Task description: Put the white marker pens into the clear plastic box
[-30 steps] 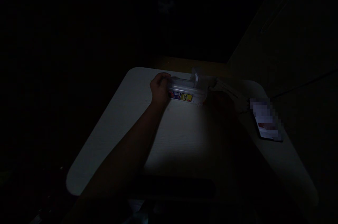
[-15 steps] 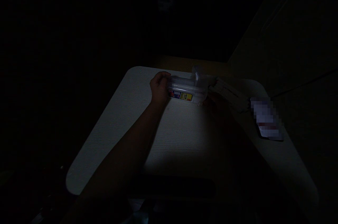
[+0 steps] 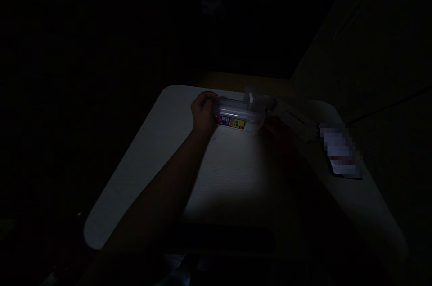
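Observation:
A clear plastic container [image 3: 232, 110] with a colourful printed label on its front side lies across the far part of the white table [image 3: 145, 151]. My left hand [image 3: 204, 113] is closed around its left end, thumb side up. At the right end, in deep shadow, my right hand [image 3: 278, 135] has its fingers against the container; their exact grip is hard to make out. A smaller clear plastic piece [image 3: 250, 96] stands up behind the container's right half. Just beyond my right hand lies a pale, flat, slatted-looking item [image 3: 293, 119], dim and partly hidden.
A phone-like slab [image 3: 340, 151], its face blurred out, lies near the table's right edge. A dark slot [image 3: 222, 237] runs along the near edge. A thin cable [image 3: 391, 107] comes in from the right. The surroundings are nearly black.
Both hands stay at the container's ends. The container has shifted or tilted very slightly, and the right hand's fingers show a little more clearly.

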The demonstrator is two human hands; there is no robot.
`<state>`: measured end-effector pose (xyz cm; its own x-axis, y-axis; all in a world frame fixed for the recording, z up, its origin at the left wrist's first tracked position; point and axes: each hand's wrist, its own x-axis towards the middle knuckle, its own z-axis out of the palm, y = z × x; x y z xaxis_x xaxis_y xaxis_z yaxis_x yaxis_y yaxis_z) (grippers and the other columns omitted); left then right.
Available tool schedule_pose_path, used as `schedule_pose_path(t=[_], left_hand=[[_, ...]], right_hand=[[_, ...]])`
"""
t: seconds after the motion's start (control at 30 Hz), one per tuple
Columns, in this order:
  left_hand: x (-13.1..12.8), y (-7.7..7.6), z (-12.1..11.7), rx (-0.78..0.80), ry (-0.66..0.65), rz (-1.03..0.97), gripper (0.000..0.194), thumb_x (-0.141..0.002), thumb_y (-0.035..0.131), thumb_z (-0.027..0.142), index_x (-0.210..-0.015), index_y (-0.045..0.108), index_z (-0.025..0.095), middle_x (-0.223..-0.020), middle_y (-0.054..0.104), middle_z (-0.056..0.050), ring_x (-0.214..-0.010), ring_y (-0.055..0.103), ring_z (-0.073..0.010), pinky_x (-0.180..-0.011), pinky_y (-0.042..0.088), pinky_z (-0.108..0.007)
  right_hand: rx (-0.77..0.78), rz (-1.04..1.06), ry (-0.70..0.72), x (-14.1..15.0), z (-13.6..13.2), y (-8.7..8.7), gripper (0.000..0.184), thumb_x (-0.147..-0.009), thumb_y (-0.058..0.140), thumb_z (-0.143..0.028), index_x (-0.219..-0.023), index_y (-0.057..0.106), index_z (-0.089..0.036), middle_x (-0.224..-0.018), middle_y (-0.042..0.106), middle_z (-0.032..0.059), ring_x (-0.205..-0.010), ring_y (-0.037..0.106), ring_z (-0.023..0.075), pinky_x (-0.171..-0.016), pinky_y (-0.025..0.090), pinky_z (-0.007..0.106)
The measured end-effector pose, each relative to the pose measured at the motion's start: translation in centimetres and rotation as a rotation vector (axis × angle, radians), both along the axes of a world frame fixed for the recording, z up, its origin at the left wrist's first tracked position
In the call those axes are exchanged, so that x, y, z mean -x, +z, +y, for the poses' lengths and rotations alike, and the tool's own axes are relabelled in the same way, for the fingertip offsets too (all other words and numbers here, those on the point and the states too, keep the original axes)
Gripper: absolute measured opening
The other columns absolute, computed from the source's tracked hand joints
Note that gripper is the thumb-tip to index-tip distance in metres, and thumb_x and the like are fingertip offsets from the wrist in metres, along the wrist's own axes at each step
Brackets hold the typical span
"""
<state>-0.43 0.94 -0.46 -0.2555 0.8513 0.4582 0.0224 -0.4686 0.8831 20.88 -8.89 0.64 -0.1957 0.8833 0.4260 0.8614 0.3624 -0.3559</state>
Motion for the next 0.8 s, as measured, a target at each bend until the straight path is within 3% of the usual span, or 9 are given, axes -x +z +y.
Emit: schedule_pose_path(t=[0.13,0.3,0.53,0.67,0.8], left_hand=[[0.0,0.5,-0.3,0.020,0.000,-0.038,0.013,-0.069,0.048,0.017,-0.068,0.060,0.019,-0.067,0.058,0.001,-0.066,0.054,-0.0115,-0.059,0.042,-0.022],[0.0,0.5,-0.3,0.032,0.014,-0.013,0.013,-0.070,0.047,0.018,-0.068,0.060,0.020,-0.068,0.059,0.001,-0.068,0.055,-0.0118,-0.060,0.042,-0.022],[-0.2,0.5,-0.3,0.045,0.019,-0.012,0.012,-0.072,0.047,0.022,-0.069,0.059,0.019,-0.068,0.059,0.000,-0.068,0.056,-0.0128,-0.060,0.042,-0.023],[-0.2,0.8,-0.5,0.035,0.021,-0.021,0.011,-0.071,0.048,0.021,-0.067,0.059,0.019,-0.066,0.058,0.000,-0.065,0.054,-0.0121,-0.059,0.042,-0.023],[-0.1,0.7,-0.5,0.024,0.019,-0.009,0.012,-0.070,0.048,0.019,-0.068,0.060,0.019,-0.067,0.058,0.001,-0.065,0.054,-0.0119,-0.060,0.042,-0.023]], right_hand=[[-0.016,0.008,-0.049,-0.6,0.1,0.1,0.028,-0.084,0.042,-0.031,-0.096,0.063,-0.017,-0.100,0.061,0.0104,-0.093,0.055,0.0224,-0.082,0.044,0.038],[-0.093,-0.150,-0.219,-1.7,0.3,0.5,0.024,-0.079,0.043,-0.024,-0.077,0.065,-0.015,-0.085,0.063,0.0122,-0.082,0.056,0.0233,-0.075,0.043,0.038],[0.028,0.047,-0.062,-0.8,0.0,0.2,0.031,-0.081,0.048,-0.038,-0.101,0.063,-0.019,-0.100,0.066,0.0079,-0.092,0.060,0.0216,-0.079,0.046,0.036],[-0.038,0.036,-0.029,-1.4,0.2,0.1,0.030,-0.081,0.047,-0.034,-0.097,0.065,-0.017,-0.096,0.068,0.0081,-0.089,0.061,0.0216,-0.079,0.046,0.036],[-0.095,-0.066,-0.142,-2.0,0.4,0.4,0.028,-0.079,0.042,-0.027,-0.084,0.067,-0.014,-0.088,0.067,0.0112,-0.082,0.061,0.0231,-0.075,0.045,0.038]])
